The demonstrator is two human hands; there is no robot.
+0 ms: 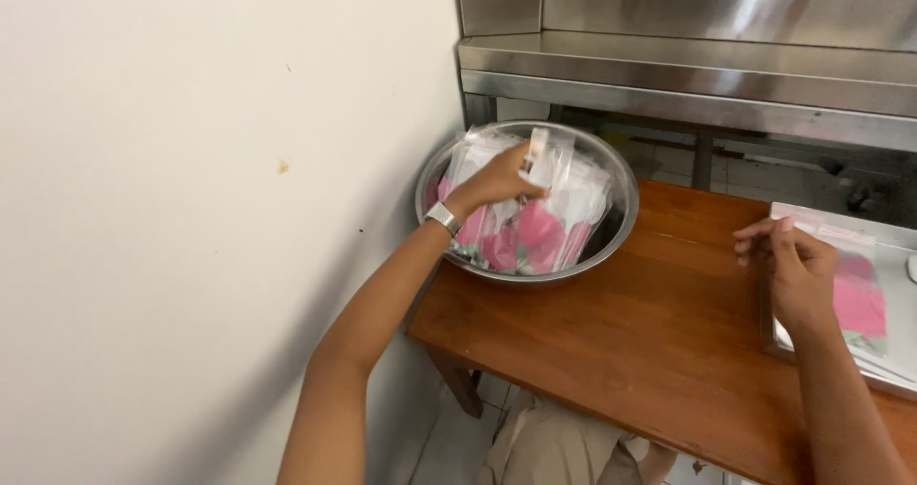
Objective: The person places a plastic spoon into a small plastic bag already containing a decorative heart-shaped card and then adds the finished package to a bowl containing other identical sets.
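Note:
A steel bowl at the back left of the wooden table holds several clear plastic packets with pink contents. My left hand reaches into the bowl and pinches the top of one clear packet, which stands upright among the others. My right hand hovers at the right over a flat clear packet with a pink shape; its fingers are curled together near the packet's top edge, and I cannot tell whether they grip it. A metal watch is on my left wrist.
A plain white wall runs close along the left of the table. A stainless steel shelf unit overhangs the back. The flat packet lies on a grey tray or board at the right edge. My knees show under the table's front edge.

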